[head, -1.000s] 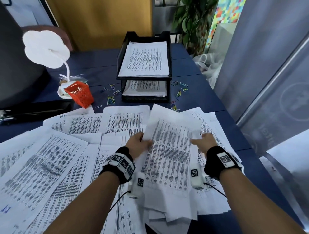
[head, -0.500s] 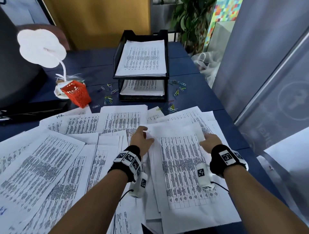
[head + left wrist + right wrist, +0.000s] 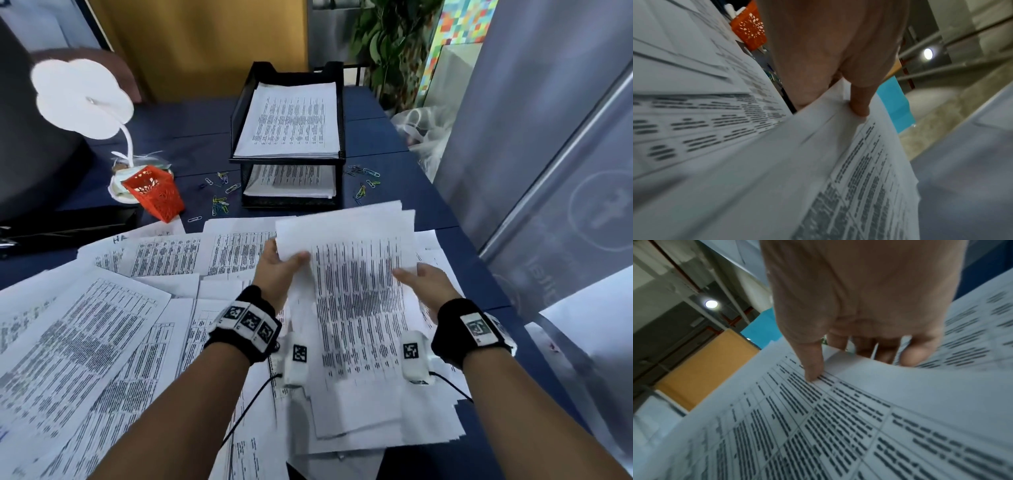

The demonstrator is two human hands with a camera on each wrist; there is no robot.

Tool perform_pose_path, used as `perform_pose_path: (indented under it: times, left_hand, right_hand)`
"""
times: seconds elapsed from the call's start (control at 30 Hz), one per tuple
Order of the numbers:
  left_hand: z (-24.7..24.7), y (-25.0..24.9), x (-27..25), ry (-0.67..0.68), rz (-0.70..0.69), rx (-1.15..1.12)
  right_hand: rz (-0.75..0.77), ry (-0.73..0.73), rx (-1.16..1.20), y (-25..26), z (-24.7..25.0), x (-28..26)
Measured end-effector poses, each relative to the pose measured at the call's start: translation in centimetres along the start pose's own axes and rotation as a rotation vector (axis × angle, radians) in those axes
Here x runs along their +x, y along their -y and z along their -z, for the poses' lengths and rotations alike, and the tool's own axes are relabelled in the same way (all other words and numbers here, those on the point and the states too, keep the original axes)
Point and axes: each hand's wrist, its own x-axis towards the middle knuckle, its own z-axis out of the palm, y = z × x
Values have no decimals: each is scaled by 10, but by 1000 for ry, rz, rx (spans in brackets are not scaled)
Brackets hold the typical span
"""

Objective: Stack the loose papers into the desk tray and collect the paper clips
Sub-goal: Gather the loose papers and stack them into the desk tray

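Observation:
A sheaf of printed papers (image 3: 356,294) is lifted off the blue table, its far edge raised. My left hand (image 3: 284,263) pinches its left edge, thumb on top (image 3: 859,104). My right hand (image 3: 421,277) grips the right edge, thumb on the print (image 3: 813,369) and fingers underneath. Many more loose sheets (image 3: 85,335) lie spread over the near and left table. The black two-tier desk tray (image 3: 339,113) stands beyond, with paper in both tiers. Coloured paper clips lie scattered left (image 3: 219,202) and right (image 3: 364,181) of the tray.
An orange mesh cup (image 3: 156,195) stands left of the tray, beside a white cloud-shaped lamp (image 3: 80,99). A dark monitor (image 3: 30,164) fills the far left. A grey panel (image 3: 548,154) runs along the table's right edge; a plant (image 3: 387,44) stands behind.
The sheaf lay flat under both hands half a second ago; now both hands have lifted it and carried it a little forward, toward the tray.

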Motion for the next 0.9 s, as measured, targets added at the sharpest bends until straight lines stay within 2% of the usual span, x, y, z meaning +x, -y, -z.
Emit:
perform_pose_path:
  times: [0.07, 0.17, 0.27, 0.43, 0.53, 0.67, 0.8, 0.9]
  left_hand:
    - [2, -12, 4, -21, -25, 13]
    - [6, -24, 9, -57, -68, 239]
    - [5, -47, 5, -159, -233, 399]
    - [3, -99, -8, -236, -624, 196]
    - [5, -108, -8, -190, -724, 164]
    - [11, -85, -2, -178, -676, 247]
    - [19, -62, 7, -205, -525, 157]
    - [19, -50, 7, -156, -371, 113]
  right_hand:
    - [45, 16, 75, 7, -8, 1]
    - [179, -11, 151, 31, -17, -3]
    - [337, -32, 185, 59, -23, -10]
    - [676, -128, 282, 109, -34, -33]
    - [753, -90, 356, 119, -43, -46]
    - [661, -32, 412, 110, -51, -45]
    - [533, -68, 458, 93, -52, -33]
    - [437, -39, 443, 81, -60, -30]
